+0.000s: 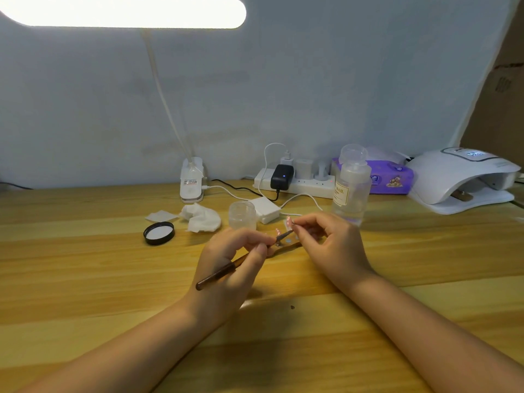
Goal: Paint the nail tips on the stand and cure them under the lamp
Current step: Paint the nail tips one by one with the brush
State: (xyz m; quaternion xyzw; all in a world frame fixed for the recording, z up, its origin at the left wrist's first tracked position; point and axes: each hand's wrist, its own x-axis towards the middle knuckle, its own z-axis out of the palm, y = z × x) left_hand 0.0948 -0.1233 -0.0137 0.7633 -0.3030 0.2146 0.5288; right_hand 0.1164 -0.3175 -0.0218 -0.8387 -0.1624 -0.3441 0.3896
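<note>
Home nail desk, curing lamp (pixel 465 177), desk lamp (pixel 192 177), power strip (pixel 300 186)

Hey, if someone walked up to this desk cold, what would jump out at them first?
Probably the glowing desk lamp head at top left, washing the wall in white light. Next, the two hands at centre: the left hand holds a dark-handled brush, its tip meeting a small nail tip pinched by the right hand. At far right sits the white curing lamp, beside a purple tissue pack.
</note>
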